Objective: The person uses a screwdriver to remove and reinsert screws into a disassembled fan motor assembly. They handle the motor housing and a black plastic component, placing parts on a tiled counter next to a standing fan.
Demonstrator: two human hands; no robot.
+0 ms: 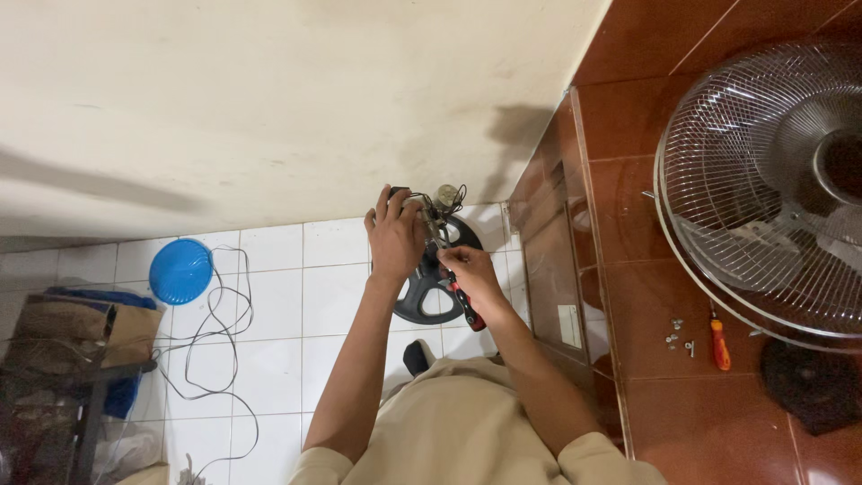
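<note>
2 hands up front: right hand point(467, 269) has fingers wrapped on a red-black screwdriver point(456, 278), left hand point(395, 235) has fingers closed around the fan motor point(433, 208), over the black round base point(431, 286) on the tiled floor point(296, 305). Farther right: wire fan guard point(763, 189).

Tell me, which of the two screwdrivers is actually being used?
The red-and-black-handled screwdriver, gripped in the right hand and aimed at the fan motor. The orange-handled screwdriver lies untouched on the red tiled ledge beside the screws.
</note>
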